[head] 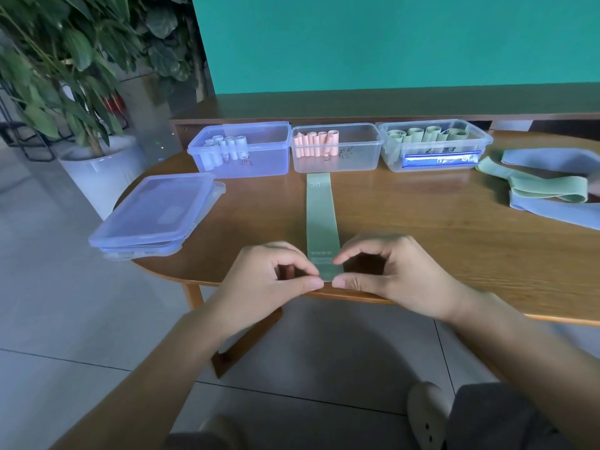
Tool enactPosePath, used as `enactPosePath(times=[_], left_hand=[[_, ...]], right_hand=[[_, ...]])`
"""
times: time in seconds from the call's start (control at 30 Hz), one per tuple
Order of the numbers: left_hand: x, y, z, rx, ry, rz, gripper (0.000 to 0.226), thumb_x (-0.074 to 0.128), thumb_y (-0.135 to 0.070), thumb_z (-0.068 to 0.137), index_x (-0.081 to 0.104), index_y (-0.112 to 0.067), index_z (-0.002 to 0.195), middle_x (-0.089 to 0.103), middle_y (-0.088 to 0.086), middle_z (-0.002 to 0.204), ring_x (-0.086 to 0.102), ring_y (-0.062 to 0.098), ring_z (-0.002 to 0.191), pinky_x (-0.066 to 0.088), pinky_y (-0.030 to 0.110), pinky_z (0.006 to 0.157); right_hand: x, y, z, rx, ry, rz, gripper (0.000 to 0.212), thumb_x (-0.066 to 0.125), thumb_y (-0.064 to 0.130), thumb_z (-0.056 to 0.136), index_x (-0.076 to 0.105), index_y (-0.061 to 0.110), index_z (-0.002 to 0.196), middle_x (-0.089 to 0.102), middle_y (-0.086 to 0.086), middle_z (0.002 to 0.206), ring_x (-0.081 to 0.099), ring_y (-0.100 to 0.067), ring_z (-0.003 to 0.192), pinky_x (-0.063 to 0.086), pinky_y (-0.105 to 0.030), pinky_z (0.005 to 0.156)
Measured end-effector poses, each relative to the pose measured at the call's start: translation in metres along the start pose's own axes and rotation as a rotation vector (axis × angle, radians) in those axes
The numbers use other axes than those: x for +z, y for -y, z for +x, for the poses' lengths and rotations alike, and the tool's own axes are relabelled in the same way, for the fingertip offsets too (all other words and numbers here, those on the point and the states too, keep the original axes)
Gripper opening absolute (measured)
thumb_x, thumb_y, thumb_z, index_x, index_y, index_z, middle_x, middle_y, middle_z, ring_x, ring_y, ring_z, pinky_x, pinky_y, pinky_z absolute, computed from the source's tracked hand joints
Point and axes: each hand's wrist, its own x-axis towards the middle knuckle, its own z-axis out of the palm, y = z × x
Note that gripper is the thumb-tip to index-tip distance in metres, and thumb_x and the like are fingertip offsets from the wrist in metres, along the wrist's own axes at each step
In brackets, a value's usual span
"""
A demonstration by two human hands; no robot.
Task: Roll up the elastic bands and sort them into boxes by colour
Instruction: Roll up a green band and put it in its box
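A green elastic band [321,219] lies flat and straight on the wooden table [422,228], running from the table's front edge toward the middle box. My left hand [276,280] pinches its near end from the left, and my right hand [386,274] pinches it from the right. Three clear boxes stand in a row at the back: the left box [259,164] holds pale blue rolls, the middle box [357,157] holds pink rolls, the right box [480,141] holds green rolls.
Loose green and blue bands [548,186] lie in a heap at the table's right. Stacked box lids [156,212] sit on the left corner. A potted plant [81,92] stands on the floor to the left. A teal wall rises behind.
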Motion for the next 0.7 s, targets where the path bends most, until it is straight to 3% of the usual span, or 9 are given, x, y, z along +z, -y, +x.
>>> enactPosePath(times=[0.13,0.3,0.5,0.7], left_hand=[[0.001,-0.001,-0.001,-0.014,-0.026,0.015,0.011,0.085,-0.029,0.077,0.08,-0.028,0.088,0.071,-0.013,0.085,0.063,0.011,0.075,0.044,0.012,0.06],[0.005,-0.001,-0.002,0.045,-0.034,0.081,0.01,0.082,-0.033,0.081,0.081,-0.026,0.087,0.069,-0.016,0.089,0.067,0.009,0.087,0.053,0.019,0.069],[0.011,-0.005,-0.003,0.053,-0.058,0.121,0.011,0.079,-0.036,0.082,0.079,-0.025,0.082,0.061,-0.016,0.093,0.063,0.009,0.09,0.048,0.016,0.07],[0.011,-0.006,0.002,-0.024,-0.016,0.181,0.019,0.074,-0.044,0.082,0.075,-0.025,0.082,0.057,-0.017,0.097,0.059,0.004,0.094,0.043,0.009,0.072]], right_hand=[[0.002,0.0,-0.002,-0.035,0.048,-0.034,0.013,0.081,0.034,0.085,0.078,0.024,0.093,0.072,0.012,0.095,0.069,-0.014,0.094,0.055,-0.038,0.085],[0.0,0.001,-0.002,-0.034,0.064,-0.022,0.007,0.08,0.026,0.087,0.078,0.021,0.091,0.072,0.01,0.095,0.069,-0.015,0.093,0.055,-0.038,0.084],[-0.011,0.004,-0.004,0.104,0.134,0.001,0.006,0.08,0.031,0.085,0.079,0.025,0.083,0.064,0.016,0.112,0.06,-0.006,0.109,0.048,-0.025,0.092],[-0.012,0.002,0.005,0.262,0.181,-0.018,0.013,0.079,0.04,0.083,0.076,0.029,0.078,0.057,0.027,0.116,0.056,0.003,0.107,0.044,-0.016,0.087]])
